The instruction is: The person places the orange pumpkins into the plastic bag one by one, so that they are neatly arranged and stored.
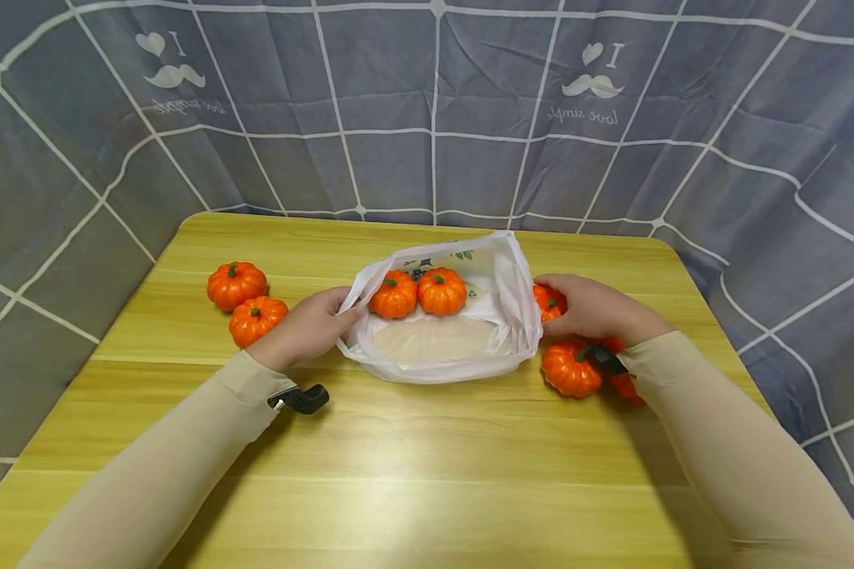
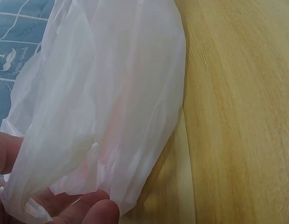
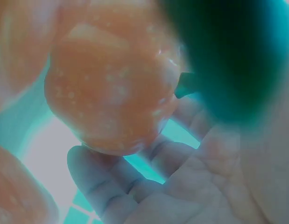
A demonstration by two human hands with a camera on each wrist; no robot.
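Note:
A white plastic bag [image 1: 441, 367] lies with its mouth spread wide, and two small orange pumpkins, one left [image 1: 393, 295] and one right [image 1: 442, 292], sit inside. My left hand [image 1: 313, 325] pinches the bag's left rim between thumb and fingers. In the left wrist view, thin plastic [image 2: 102, 93] runs between the fingertips [image 2: 103, 213]. Just outside the bag's right side, my right hand [image 1: 598, 307] grips a small pumpkin [image 1: 549, 303], partly hidden by the hand. The right wrist view is hazy, with a pumpkin [image 3: 111, 88] in front of the fingers [image 3: 95, 179].
Under my right wrist lie another pumpkin [image 1: 571, 368] and an orange one [image 1: 626, 386] mostly covered by the wrist strap and sleeve. Two more pumpkins, a rear one [image 1: 236, 285] and a front one [image 1: 258, 320], sit left of my left hand. A grey checked cloth [image 1: 384, 87] hangs behind the wooden table [image 1: 427, 474].

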